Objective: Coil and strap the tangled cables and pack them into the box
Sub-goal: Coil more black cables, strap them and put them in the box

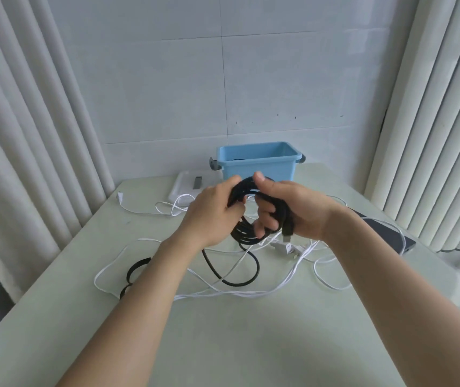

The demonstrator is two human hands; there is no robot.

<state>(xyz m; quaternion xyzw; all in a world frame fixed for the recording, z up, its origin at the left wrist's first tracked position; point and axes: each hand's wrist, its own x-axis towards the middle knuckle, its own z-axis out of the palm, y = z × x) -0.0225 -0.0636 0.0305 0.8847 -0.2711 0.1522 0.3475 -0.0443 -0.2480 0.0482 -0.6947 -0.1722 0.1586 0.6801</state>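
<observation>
Above the worktop, the left hand and right hand each clench the black cable coil, whose loose tail, at 6 o'clock, may snag the white cables.

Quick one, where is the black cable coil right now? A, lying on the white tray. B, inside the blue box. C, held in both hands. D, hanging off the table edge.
C: the left hand and right hand both grip the black cable coil above the table, short of the blue box.
</observation>
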